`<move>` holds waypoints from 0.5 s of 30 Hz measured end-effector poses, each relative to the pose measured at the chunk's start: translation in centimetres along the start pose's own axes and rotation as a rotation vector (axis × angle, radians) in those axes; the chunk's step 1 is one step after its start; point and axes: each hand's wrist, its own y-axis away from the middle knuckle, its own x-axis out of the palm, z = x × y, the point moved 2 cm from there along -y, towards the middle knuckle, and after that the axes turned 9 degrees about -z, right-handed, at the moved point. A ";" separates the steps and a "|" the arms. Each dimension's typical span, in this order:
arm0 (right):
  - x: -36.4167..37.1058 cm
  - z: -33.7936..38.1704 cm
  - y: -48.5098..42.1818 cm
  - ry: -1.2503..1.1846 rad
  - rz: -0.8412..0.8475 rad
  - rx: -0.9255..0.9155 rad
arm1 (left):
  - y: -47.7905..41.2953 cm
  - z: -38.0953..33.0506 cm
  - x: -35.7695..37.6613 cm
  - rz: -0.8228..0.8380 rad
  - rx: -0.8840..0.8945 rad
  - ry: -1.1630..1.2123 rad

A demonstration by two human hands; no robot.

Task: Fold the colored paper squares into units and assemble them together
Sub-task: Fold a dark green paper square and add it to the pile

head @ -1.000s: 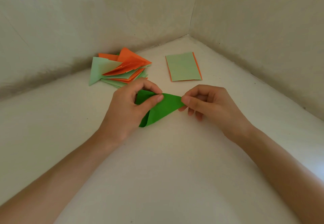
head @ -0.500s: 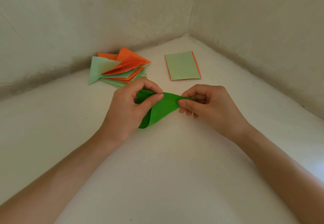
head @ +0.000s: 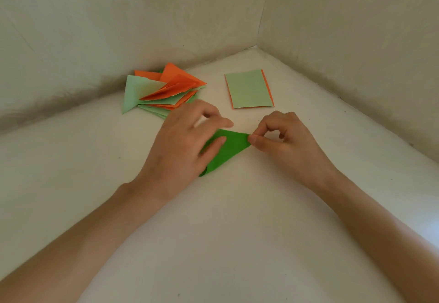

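Green paper: partly folded, on the white surface between the hands; long axis runs near-left to far-right.
Left hand: thumb presses its middle; fingers loose, gripping nothing.
Right hand: fingers pinch its far-right corner.
Coming move: probably creasing; left hand nearer.

Two pale, mottled walls meet in a corner at upper right of centre; below them spreads a white tabletop, softly and evenly lit.
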 end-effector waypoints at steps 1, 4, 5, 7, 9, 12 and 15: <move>0.0 -0.1 0.0 0.019 0.001 0.005 | 0.2 -0.5 0.2 0.027 0.109 -0.075; 0.3 -0.3 0.0 0.062 0.020 0.026 | 0.7 -1.8 1.0 0.131 0.261 -0.245; 0.5 -0.3 0.0 0.084 0.029 0.027 | 0.9 -1.9 1.2 0.159 0.265 -0.292; 0.9 -0.4 -0.1 0.135 0.042 0.019 | 1.0 -2.0 1.3 0.209 0.264 -0.352; 1.1 -0.4 -0.2 0.204 0.040 -0.004 | 1.1 -2.1 1.4 0.259 0.261 -0.364; 1.2 -0.2 -0.1 0.291 0.031 -0.056 | 1.3 -2.0 1.6 0.326 0.236 -0.349; 1.3 -0.4 -0.2 0.362 0.004 -0.102 | 1.3 -2.0 1.7 0.362 0.228 -0.349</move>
